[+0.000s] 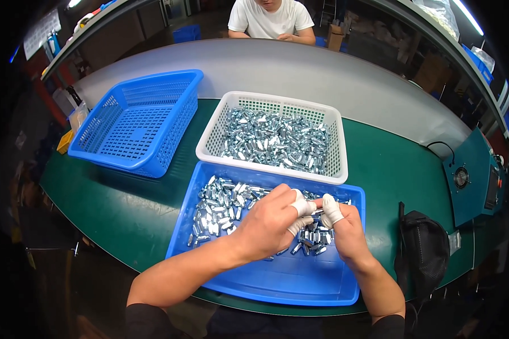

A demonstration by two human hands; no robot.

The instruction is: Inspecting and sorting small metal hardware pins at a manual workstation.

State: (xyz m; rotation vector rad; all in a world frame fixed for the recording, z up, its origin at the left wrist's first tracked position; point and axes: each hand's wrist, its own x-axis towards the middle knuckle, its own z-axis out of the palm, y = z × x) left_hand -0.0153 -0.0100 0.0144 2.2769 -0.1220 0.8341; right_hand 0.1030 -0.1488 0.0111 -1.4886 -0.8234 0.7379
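Observation:
My left hand (270, 219) and my right hand (346, 227) meet above a shallow blue tray (277, 288). White finger cots cover several of my fingertips. Both hands are closed, thumbs and fingers pinched close together; whatever lies between them is hidden by the fingers. Small shiny metal parts (216, 212), silvery and elongated, are heaped along the far and left side of the tray. Some more lie right under my hands. Touching the tray's far edge is a white perforated basket (214, 135), filled with many similar metal pieces (274, 138).
An empty blue perforated basket (147, 161) stands at the left. On the right lie a black bag (425, 246) and a teal machine (472, 178) with a fan. A grey partition (254, 65) closes the green table's (110, 212) far side; another person (271, 20) sits beyond it.

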